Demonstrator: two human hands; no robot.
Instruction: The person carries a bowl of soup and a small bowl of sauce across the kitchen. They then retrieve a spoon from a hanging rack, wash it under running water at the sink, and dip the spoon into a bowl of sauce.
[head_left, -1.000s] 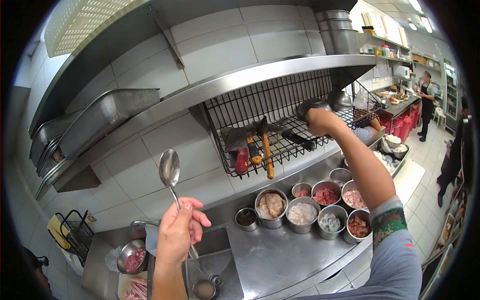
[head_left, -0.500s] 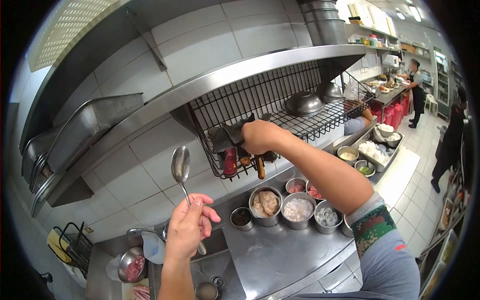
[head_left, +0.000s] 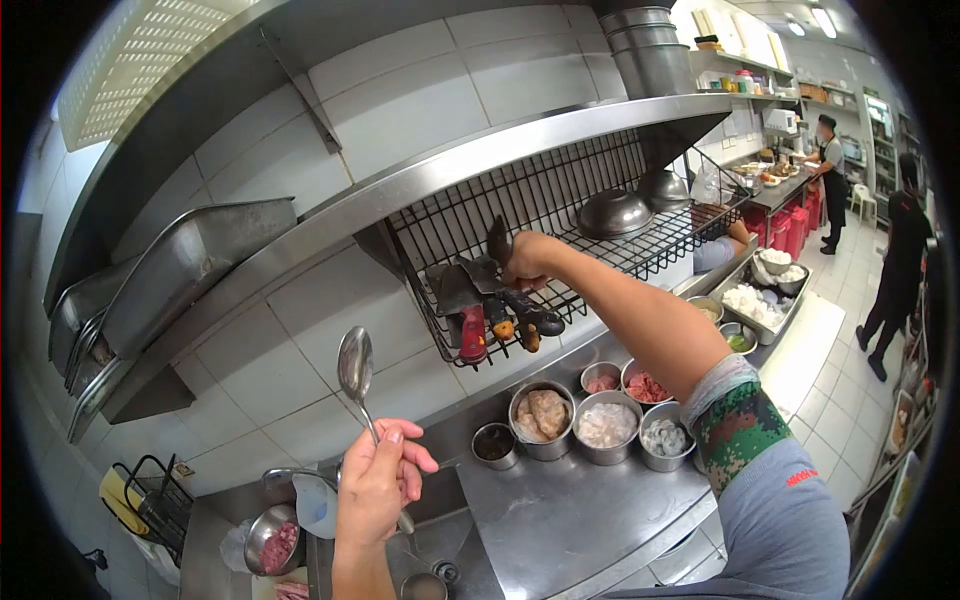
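My left hand grips a long metal spoon, its bowl pointing up over the sink. My right hand reaches into the black wire rack under the shelf, fingers closed on a dark utensil whose end sticks up past the knuckles. I cannot make out its exact kind. Beside that hand lie several dark-bladed tools, including one with a red handle, one with a yellow handle and one with a black handle.
Metal bowls sit upside down in the rack. Below stand pots of raw meat and pale seafood on the steel counter. A bowl of chopped meat is at lower left. Co-workers stand at the right.
My right hand has lifted slightly away from the tools in the rack, with the dark utensil's end now standing up. My left hand still grips the spoon, slightly lower in view.
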